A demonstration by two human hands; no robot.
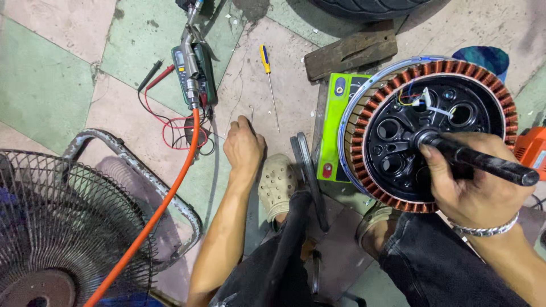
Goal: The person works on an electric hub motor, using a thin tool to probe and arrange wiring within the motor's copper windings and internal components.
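Observation:
My right hand (472,185) grips the black axle shaft (500,166) of a round motor stator (424,128) with copper windings around its rim. The stator is tilted up, resting on my right knee. Coloured wires and a white connector (426,101) sit near its hub. My left hand (243,149) reaches down to the tiled floor, fingers closed around a thin bent metal key (251,112). A yellow-handled screwdriver (267,68) lies just beyond it.
A green multimeter (196,74) with red and black leads, an air tool on an orange hose (165,204), a wire fan guard (62,227), a wooden block (350,52), a green box (335,122), a tyre (369,7) and an orange tool (532,146) surround me.

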